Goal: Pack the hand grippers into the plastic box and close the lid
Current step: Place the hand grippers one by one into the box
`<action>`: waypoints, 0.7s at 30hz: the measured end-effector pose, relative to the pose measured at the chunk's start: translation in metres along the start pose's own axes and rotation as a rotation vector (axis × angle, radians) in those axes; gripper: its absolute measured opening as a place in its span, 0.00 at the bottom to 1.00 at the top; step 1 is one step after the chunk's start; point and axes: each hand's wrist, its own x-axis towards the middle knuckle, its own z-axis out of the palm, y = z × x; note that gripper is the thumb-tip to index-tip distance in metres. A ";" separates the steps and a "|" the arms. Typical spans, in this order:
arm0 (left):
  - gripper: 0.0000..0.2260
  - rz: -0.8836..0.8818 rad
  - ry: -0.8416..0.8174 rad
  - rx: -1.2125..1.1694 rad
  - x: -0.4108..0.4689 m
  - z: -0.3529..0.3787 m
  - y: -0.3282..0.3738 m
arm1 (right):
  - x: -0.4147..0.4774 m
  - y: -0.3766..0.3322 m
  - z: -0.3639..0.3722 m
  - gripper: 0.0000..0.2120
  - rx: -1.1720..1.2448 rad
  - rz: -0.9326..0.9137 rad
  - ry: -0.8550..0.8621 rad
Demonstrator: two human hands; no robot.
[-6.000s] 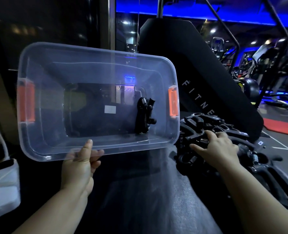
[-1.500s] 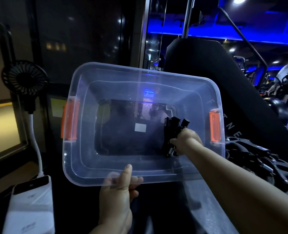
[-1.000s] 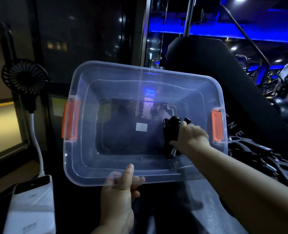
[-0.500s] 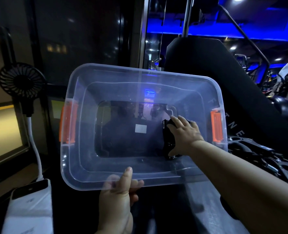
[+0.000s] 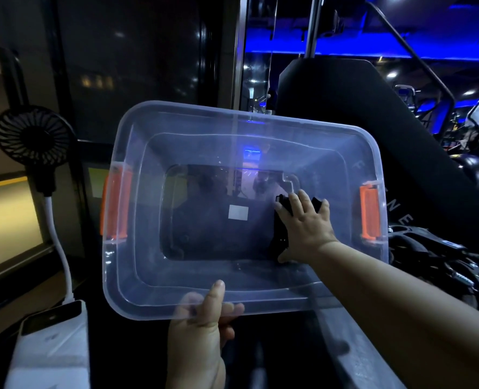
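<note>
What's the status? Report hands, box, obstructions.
Left hand grips plastic box by near rim, box tipped toward camera. Right hand inside, fingers flat on black hand grippers at the bottom. At right, spare grippers piled; no lid in view.

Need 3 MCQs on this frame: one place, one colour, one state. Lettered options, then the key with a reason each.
1. Where in the clear plastic box do the black hand grippers lie?
A) right end
B) left end
C) dead centre

2. The box's side latches are:
A) blue
B) white
C) orange

3. The left hand:
A) lies flat on the floor
B) holds the box's near rim
C) holds a gripper

Key:
1 A, they sit near the right latch, under the right hand.
2 C, both latches show orange.
3 B, the thumb is inside the rim and the fingers curl outside it.
</note>
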 end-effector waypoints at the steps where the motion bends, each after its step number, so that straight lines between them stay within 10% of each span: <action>1: 0.12 -0.001 -0.004 0.003 0.000 0.000 0.000 | 0.000 0.000 0.000 0.57 0.000 -0.011 -0.007; 21: 0.10 0.007 -0.016 -0.009 -0.006 0.001 0.005 | 0.007 0.001 -0.003 0.51 -0.174 -0.157 -0.028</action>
